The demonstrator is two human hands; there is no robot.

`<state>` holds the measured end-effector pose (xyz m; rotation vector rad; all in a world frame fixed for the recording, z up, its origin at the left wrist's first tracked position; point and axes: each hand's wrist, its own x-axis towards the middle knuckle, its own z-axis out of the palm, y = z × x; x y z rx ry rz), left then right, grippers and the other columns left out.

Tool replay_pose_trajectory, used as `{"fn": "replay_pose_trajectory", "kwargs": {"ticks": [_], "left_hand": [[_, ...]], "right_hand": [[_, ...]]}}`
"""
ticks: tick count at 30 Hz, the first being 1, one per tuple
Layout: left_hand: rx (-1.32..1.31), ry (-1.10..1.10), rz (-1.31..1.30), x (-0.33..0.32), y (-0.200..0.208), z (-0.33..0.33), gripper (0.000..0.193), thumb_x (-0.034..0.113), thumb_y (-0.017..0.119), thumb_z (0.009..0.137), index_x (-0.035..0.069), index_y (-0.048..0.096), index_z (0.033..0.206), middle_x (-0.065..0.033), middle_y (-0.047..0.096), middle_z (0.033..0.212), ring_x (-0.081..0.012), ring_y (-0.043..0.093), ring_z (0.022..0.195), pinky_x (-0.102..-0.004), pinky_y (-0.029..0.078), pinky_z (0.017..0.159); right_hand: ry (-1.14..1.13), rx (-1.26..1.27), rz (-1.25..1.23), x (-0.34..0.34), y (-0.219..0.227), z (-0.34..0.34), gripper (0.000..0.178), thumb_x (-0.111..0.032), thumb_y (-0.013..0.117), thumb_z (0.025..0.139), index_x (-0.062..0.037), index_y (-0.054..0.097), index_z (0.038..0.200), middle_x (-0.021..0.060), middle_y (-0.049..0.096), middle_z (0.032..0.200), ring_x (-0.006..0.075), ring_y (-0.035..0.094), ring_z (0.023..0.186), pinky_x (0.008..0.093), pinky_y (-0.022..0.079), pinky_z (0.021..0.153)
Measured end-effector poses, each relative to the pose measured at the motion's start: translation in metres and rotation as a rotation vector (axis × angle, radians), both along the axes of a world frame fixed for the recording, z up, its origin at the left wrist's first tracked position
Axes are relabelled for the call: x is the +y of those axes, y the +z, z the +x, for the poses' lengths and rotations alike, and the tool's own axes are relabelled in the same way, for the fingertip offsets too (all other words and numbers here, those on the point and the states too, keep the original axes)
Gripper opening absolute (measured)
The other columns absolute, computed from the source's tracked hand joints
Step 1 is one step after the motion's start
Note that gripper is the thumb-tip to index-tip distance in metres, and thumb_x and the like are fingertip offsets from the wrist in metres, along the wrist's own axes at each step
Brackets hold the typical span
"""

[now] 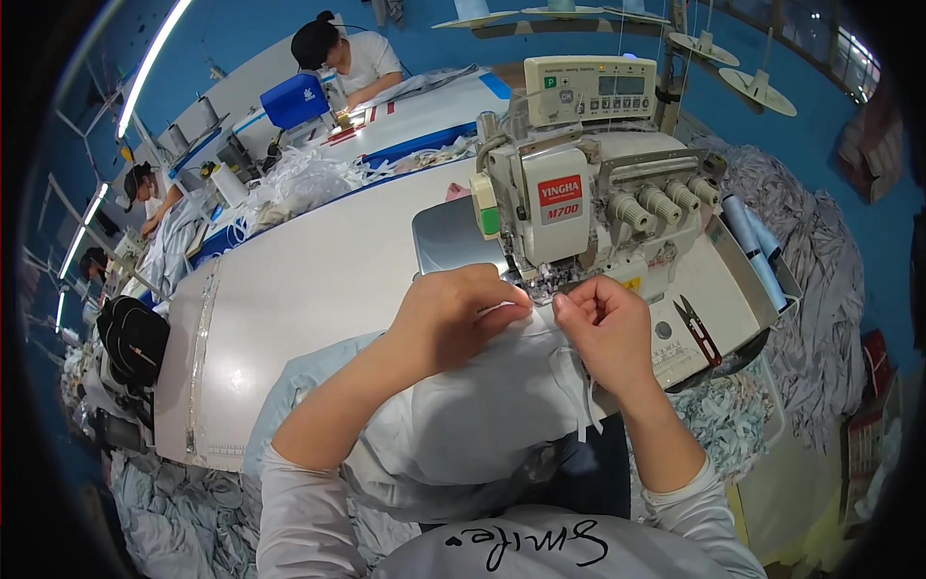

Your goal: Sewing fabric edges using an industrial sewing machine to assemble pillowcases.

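An overlock sewing machine [559, 207] stands before me, its needle area lit. My left hand [453, 318] is closed, thumb and forefinger pinching the edge of a pale grey-white fabric piece [473, 425] just left of the presser foot. On the other side of the foot, my right hand [612, 333] pinches the same edge, fingers curled. The fabric drapes over the table's front edge toward my lap. Narrow white strips [581, 396] dangle from it below my right hand. The exact stitching point is too small to make out.
Thread snips [698, 330] lie on the machine bed at right. A control panel [591, 90] tops the machine. Fabric scraps fill a bin [723, 415] below right; grey cloth [801, 241] is heaped beyond. A person [362, 58] works at another machine across the table.
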<state>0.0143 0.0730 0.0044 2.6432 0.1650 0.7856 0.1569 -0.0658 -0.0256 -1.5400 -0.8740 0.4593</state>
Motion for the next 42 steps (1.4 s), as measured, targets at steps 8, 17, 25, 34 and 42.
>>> {"fn": "replay_pose_trajectory", "kwargs": {"ticks": [8,17,25,34,42], "left_hand": [[-0.084,-0.03,-0.027,-0.001,0.0,0.004,0.013,0.01,0.076,0.072,0.01,0.07,0.083,-0.0052,0.06,0.069,-0.0225,0.058,0.062,-0.0313,0.044,0.053],[-0.026,-0.16,0.403,-0.042,0.026,-0.009,0.052,0.024,0.077,0.065,0.018,0.064,0.116,-0.0044,0.055,0.119,-0.0208,0.057,0.102,-0.0352,0.048,0.084],[-0.053,-0.205,0.576,-0.048,-0.018,-0.016,0.02,0.011,0.069,0.075,0.007,0.068,0.094,-0.0061,0.062,0.113,-0.0197,0.062,0.101,-0.0307,0.053,0.079],[-0.077,-0.204,0.534,-0.043,-0.007,-0.027,0.023,0.004,0.066,0.07,0.002,0.069,0.092,-0.0077,0.066,0.105,-0.0225,0.066,0.096,-0.0297,0.057,0.073],[-0.058,-0.186,0.488,-0.041,-0.006,-0.029,0.025,0.005,0.064,0.069,0.003,0.069,0.094,-0.008,0.065,0.108,-0.0224,0.065,0.097,-0.0299,0.057,0.073]], "right_hand": [[-0.016,0.023,0.082,-0.011,-0.01,-0.004,0.02,-0.009,0.068,0.082,0.0008,0.058,0.096,-0.0024,0.056,0.071,0.0035,0.047,0.062,0.0188,0.039,0.057],[-0.132,-1.162,-0.024,-0.095,-0.038,-0.013,0.034,-0.017,0.076,0.072,-0.0041,0.065,0.101,0.0045,0.058,0.072,0.0204,0.054,0.057,0.0321,0.045,0.06],[0.012,-0.43,0.318,-0.083,-0.022,-0.033,0.017,-0.004,0.069,0.079,-0.0052,0.066,0.096,0.0027,0.06,0.076,0.0083,0.051,0.055,0.024,0.04,0.045],[0.24,0.493,-0.112,-0.057,-0.039,-0.019,0.016,-0.017,0.065,0.089,-0.0006,0.063,0.091,0.0019,0.06,0.063,0.0063,0.054,0.048,0.0191,0.041,0.043],[0.252,0.605,-0.01,-0.054,-0.043,-0.023,0.018,-0.018,0.065,0.089,-0.0007,0.062,0.093,0.0012,0.06,0.063,0.0073,0.054,0.047,0.0202,0.041,0.042]]}}
